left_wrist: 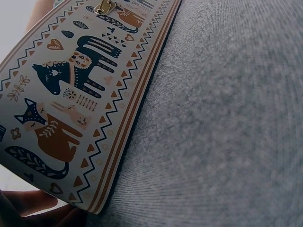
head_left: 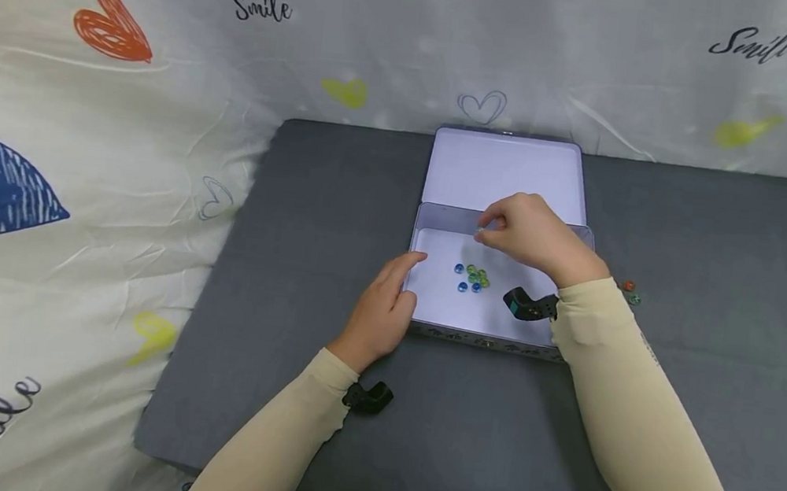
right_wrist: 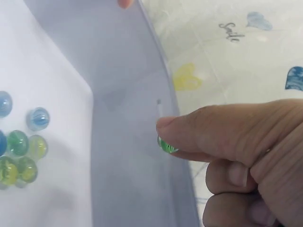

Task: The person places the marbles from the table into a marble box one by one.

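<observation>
While the right hand (head_left: 533,231) is positioned over the far part of an opened box (head_left: 430,304), its thumb and index finger are closed together in a pinch. Held between those tips is a green marble (right_wrist: 166,146), mostly covered by the thumb in the right wrist view. The remaining visible fingers of that hand are folded toward the palm.

The left hand (head_left: 383,308) is placed at the box's left wall, fingers extended and loosely apart from the thumb, the fingertips at the rim. No object other than the box is seen in its contact; how firmly it presses cannot be determined.

Inside the box, near the middle of its white floor, three blue marbles (right_wrist: 38,118) lie close to a cluster of green and yellowish marbles (right_wrist: 18,143). The lid (head_left: 503,173) stands open at the far side. The front wall bears printed animals and a metal clasp (left_wrist: 105,7).

Outside the box, beside the right forearm, an orange marble (head_left: 628,285) and another green marble (head_left: 634,299) rest on the grey-covered table (head_left: 295,228). A white cloth (head_left: 187,99) printed with hearts and lettering hangs behind and to the left.
</observation>
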`<state>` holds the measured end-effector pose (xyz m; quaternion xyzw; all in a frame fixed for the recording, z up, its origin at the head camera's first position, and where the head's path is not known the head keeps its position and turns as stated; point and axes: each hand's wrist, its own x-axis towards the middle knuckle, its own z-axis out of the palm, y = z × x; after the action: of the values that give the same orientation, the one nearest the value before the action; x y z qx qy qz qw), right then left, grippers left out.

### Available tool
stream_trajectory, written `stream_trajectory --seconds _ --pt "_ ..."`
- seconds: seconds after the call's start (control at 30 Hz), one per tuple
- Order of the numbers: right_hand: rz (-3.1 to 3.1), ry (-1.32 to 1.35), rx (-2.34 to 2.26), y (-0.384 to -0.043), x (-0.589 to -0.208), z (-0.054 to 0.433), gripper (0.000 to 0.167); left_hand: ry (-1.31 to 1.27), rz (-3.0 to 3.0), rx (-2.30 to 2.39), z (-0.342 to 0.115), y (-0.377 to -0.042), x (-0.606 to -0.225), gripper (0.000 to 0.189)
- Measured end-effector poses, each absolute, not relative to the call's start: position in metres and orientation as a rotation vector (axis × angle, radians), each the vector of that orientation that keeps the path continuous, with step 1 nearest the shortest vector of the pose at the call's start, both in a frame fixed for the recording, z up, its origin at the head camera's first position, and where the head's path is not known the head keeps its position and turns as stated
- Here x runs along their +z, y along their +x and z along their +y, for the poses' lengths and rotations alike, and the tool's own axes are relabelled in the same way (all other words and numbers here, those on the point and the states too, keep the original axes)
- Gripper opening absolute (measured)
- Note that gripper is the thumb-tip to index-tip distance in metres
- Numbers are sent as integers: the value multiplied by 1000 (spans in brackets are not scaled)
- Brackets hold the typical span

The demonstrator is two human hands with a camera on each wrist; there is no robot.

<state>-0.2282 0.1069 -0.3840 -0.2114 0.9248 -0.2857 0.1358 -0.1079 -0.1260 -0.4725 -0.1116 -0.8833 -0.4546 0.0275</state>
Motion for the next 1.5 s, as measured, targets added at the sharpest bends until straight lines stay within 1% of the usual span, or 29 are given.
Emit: stream_trajectory --seconds 0.4,0.8,1.27,1.5 --pt "2600 -595 -781 -235 -410 109 18 -368 -2711 -1402 -125 -108 -474 60" --pt "2547 -575 -676 -236 -417 106 18 -347 -2708 -1396 -124 -109 -474 61" --pt "2514 -586 -662 -237 -425 105 20 -357 -2699 -1409 -124 -110 -473 61" --pt "2503 -582 -664 -236 -427 105 18 -347 -2708 -1391 -123 -110 -473 61"
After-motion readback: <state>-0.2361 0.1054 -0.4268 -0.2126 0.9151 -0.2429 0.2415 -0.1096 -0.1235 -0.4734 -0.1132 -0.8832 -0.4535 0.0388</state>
